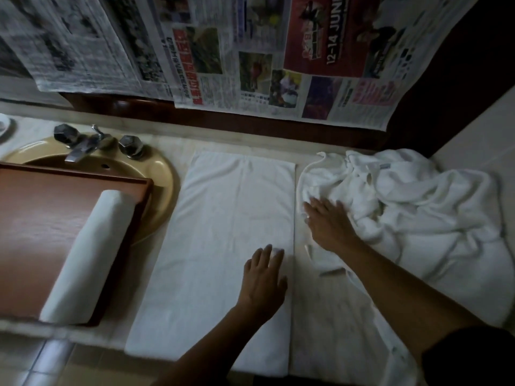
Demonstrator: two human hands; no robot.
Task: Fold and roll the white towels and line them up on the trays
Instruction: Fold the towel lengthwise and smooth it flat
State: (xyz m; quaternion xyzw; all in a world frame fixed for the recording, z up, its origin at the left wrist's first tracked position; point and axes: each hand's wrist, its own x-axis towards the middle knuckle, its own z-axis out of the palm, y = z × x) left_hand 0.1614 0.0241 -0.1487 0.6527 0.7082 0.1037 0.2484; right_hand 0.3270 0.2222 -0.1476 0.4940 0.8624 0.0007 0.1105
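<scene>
Near the middle of the counter (172,143) one folded towel (228,218) lies flat, not yet rolled, under the left hand (263,277), fingers straight. Also flat, the right hand (328,224) touches the crumpled pile (418,204) beside it. Only one rolled towel (92,252) is on the tray (41,218).

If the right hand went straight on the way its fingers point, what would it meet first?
Likely the right edge of the flat towel. The right hand rests on the pile, fingers pointing up-left toward that edge; depth is unclear.
</scene>
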